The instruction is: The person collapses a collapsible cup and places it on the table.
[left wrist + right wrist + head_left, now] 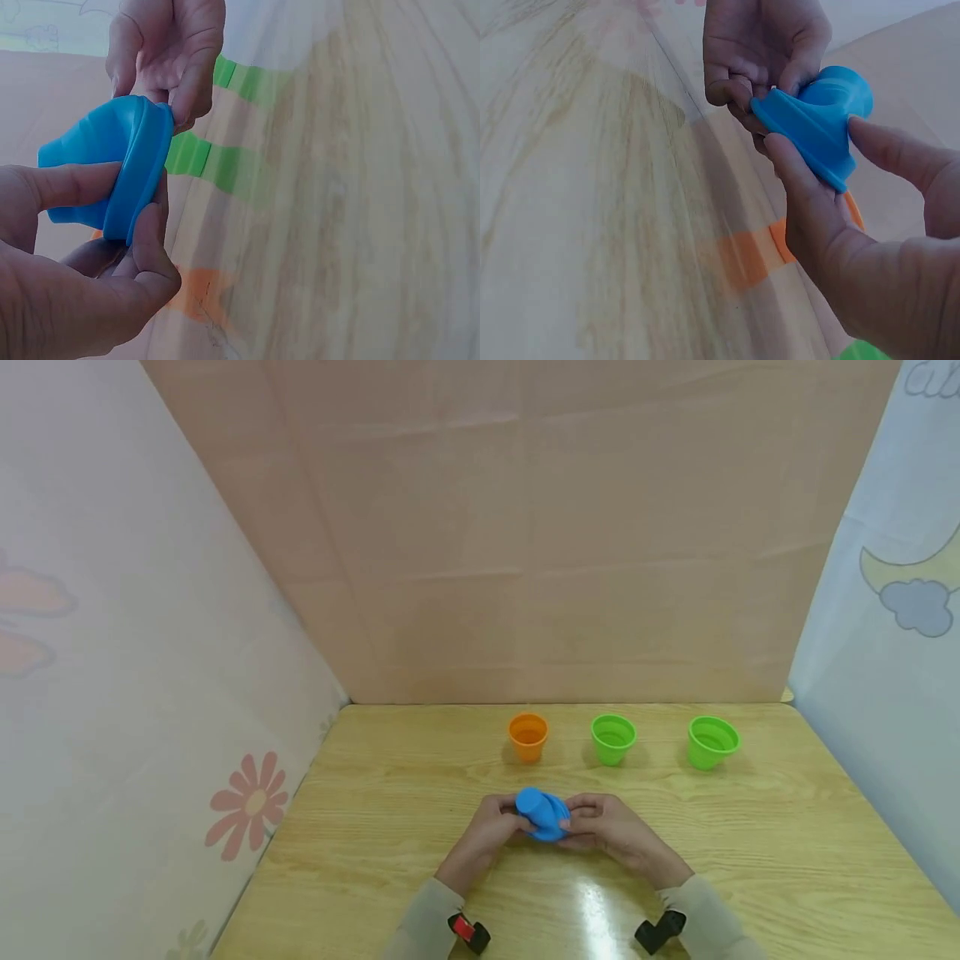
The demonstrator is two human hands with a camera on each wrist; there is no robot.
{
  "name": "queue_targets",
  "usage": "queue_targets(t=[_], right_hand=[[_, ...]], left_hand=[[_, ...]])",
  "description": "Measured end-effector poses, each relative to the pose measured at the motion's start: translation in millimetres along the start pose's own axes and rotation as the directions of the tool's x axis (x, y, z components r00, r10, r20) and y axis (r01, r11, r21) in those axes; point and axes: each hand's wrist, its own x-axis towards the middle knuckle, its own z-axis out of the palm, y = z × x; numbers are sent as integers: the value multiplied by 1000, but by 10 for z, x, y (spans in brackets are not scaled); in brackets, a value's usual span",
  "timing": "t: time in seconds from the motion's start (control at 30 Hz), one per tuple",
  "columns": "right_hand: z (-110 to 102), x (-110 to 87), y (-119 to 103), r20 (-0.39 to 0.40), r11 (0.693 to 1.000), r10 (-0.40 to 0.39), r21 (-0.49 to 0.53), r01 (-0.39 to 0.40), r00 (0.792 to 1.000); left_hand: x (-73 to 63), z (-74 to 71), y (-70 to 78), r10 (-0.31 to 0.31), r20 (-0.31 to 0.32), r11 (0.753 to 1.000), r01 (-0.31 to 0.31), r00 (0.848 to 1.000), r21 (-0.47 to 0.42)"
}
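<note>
A blue collapsible cup (542, 814) of soft material is held above the table between both hands, its narrow base tipped toward the head camera. My left hand (491, 831) pinches its left side, thumb on the outer wall and fingers at the rim. On the opposite side my right hand (611, 831) pinches the rim between thumb and fingers. In the left wrist view the blue cup (127, 165) looks partly squashed, its wall folded near the wide rim. The right wrist view shows the cup's rim (802, 142) bent out of round. Its inside is hidden.
Behind the hands, an orange cup (528, 737) and two green cups, one in the middle (613, 740) and one at the right (712, 743), stand upright in a row on the wooden table (390, 793). A brown-covered wall (525, 568) closes off the back.
</note>
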Motion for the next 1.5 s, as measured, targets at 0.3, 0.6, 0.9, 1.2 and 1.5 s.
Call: queue_targets(t=[0.3, 0.6, 0.9, 1.2, 1.5], right_hand=[[-23, -14, 25, 10, 994, 39, 99, -40, 999], [74, 21, 69, -94, 997, 67, 49, -62, 993], [74, 40, 44, -197, 997, 78, -10, -82, 977], [114, 46, 34, -197, 997, 75, -13, -79, 978], [127, 43, 36, -207, 997, 70, -20, -76, 976]], left_hand=[[41, 22, -10, 0, -30, 1000, 0, 1000, 13], [43, 94, -3, -2, -42, 999, 3, 999, 43], [-21, 67, 57, -27, 82, 998, 22, 996, 61], [-23, 63, -7, 30, 70, 996, -35, 997, 77], [5, 113, -27, 80, -6, 993, -79, 997, 88]])
